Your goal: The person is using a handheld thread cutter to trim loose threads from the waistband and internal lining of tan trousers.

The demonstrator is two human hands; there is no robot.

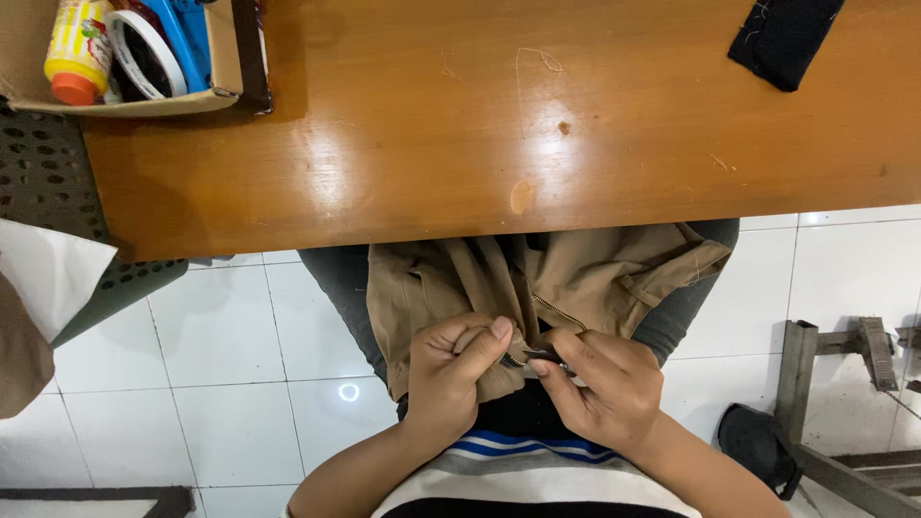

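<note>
The left hand (451,369) pinches a fold of the khaki trousers (537,288) beside their zipper (547,309), thumb pressed down. The right hand (606,384) is closed on the zipper's dark pull. The trousers lie on the person's lap, partly under the wooden table (403,153), where a cardboard box (225,58) and black cloth (782,36) sit.

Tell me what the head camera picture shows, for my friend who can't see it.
Two hands pinch the zipper of a tan garment lying on the person's lap: left hand grips the fabric, right hand the zipper. Above is a wooden table with a cardboard box and a black cloth scrap.
</note>
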